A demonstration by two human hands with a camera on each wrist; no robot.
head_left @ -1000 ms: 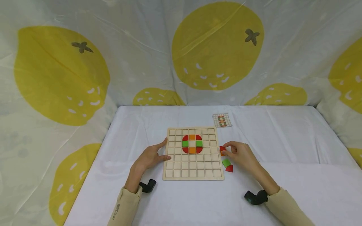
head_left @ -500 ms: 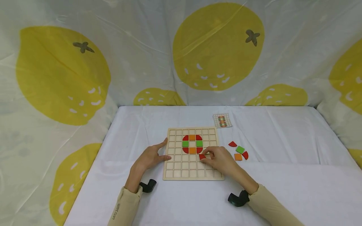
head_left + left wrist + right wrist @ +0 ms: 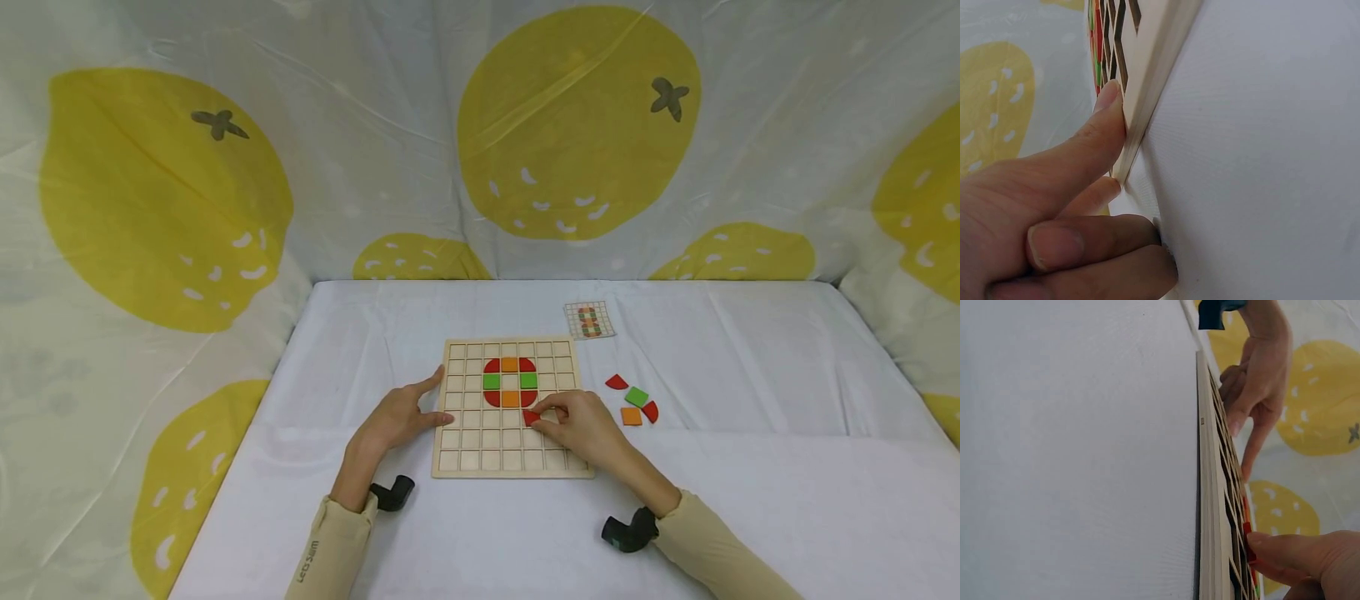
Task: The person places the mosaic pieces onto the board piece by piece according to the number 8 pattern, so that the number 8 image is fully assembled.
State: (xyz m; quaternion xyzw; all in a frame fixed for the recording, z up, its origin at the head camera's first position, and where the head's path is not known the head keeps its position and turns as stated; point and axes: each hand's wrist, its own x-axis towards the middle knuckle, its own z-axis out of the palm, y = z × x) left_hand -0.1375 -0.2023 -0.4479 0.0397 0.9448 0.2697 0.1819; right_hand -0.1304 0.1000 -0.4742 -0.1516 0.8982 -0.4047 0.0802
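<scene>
In the middle of the frame, a wooden grid board [image 3: 472,461] lies flat on the white-covered counter [image 3: 757,375]. The left hand [image 3: 397,417], on the board's left side, has its thumb on the rim and its index finger against the edge; they press without wrapping round it, presumably so the board stays put. The right hand [image 3: 588,425], over the board's right half, pinches a red piece [image 3: 530,417] between thumb and index finger, just below the ring's lower right corner. That fingertip hold probably suits such a small square of the grid.

The ring [image 3: 510,364] has red rounded corners with orange and green squares between, around one bare square. Right of the board lie two loose red pieces [image 3: 617,382], a green square [image 3: 637,397] and an orange square [image 3: 632,416], seemingly kept within reach. A patterned card [image 3: 588,320] lies face up beyond the board's upper right corner, likely for easy viewing.
</scene>
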